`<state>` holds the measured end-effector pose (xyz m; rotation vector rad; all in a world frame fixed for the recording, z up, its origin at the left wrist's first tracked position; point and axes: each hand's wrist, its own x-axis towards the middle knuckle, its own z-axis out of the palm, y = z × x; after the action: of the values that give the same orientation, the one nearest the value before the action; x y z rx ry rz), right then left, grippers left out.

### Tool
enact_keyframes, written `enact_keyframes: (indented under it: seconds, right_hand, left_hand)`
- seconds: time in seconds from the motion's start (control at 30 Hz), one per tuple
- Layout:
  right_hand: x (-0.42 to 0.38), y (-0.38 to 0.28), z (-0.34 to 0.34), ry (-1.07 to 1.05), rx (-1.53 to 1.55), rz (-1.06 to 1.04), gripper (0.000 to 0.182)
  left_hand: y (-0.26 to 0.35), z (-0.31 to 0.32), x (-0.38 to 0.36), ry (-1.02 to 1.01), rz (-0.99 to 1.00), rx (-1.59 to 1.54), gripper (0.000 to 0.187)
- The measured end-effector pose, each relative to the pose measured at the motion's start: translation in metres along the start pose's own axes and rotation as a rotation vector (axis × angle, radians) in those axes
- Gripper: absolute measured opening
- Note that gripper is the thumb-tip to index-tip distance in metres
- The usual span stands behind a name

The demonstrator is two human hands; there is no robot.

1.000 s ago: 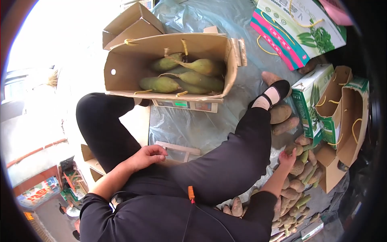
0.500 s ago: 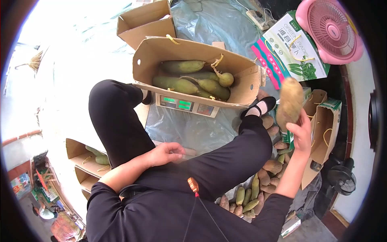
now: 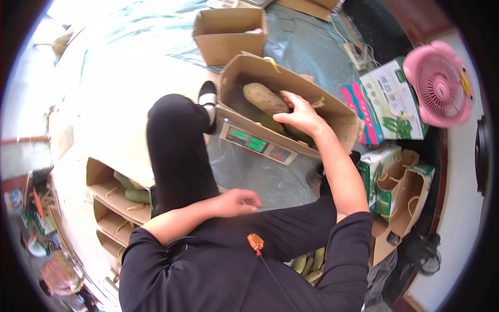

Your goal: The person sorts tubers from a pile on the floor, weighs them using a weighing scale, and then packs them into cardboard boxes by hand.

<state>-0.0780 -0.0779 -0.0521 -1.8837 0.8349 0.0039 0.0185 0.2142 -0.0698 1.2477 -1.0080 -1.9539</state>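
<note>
A large brown tuber (image 3: 262, 98) lies in the open cardboard box (image 3: 332, 125), over green radishes (image 3: 267, 120). At its right end is my right hand (image 3: 300, 113), thumb and fingers curved around that end. The box stands on a scale (image 3: 258, 143) with green lit digits. Over my lap rests my left hand (image 3: 236, 203), fingers loosely spread and holding nothing.
Behind stands a smaller cardboard box (image 3: 230, 36). A pink fan (image 3: 442, 86), a printed carton (image 3: 392, 101) and open boxes (image 3: 405, 200) are at the right. More boxes (image 3: 117, 208) with radishes stand at the left. Small radishes (image 3: 311, 264) lie beside my leg.
My right hand has carried the brown tuber from the right side leftward into the box on the scale. My left hand stays over my lap. The view has shifted.
</note>
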Motion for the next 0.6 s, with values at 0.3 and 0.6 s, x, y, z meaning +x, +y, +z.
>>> enact_keyframes:
  seconds: [0.3, 0.6]
  right_hand:
    - [-0.075, -0.039, -0.039, 0.319, 0.112, -0.080, 0.034]
    - [-0.136, 0.001, -0.071, 0.631, 0.229, 0.012, 0.033]
  left_hand:
    - [-0.007, 0.002, 0.004, -0.113, 0.064, 0.145, 0.022]
    - [-0.003, 0.009, 0.000, -0.097, -0.011, 0.161, 0.021]
